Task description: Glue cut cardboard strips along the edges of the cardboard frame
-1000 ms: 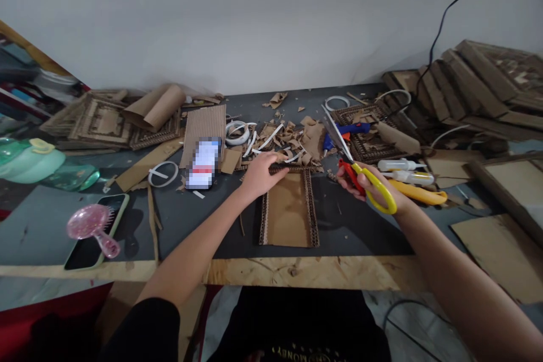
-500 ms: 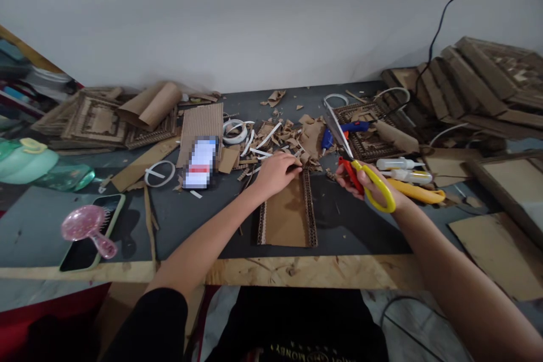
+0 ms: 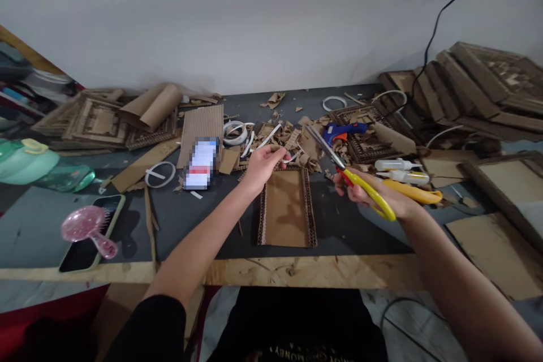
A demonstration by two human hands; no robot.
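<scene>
Left hand (image 3: pixel 262 163) lifts off corrugated cardboard frame (image 3: pixel 288 207), pinching thin strip (image 3: pixel 281 149) | right hand (image 3: pixel 373 192) grips yellow-handled scissors (image 3: pixel 348 172), steel blades nearly closed

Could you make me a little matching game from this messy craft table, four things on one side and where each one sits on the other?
Things:
1. yellow-handled scissors
2. pink glittery hairbrush
3. blue hot glue gun
4. flat brown cardboard panel with corrugated edging

Places:
A. lying on a dark phone
B. on the table in front of the person, between the hands
C. in the right hand
D. far side, on a cardboard frame

Pairs: 1-C, 2-A, 3-D, 4-B
</scene>
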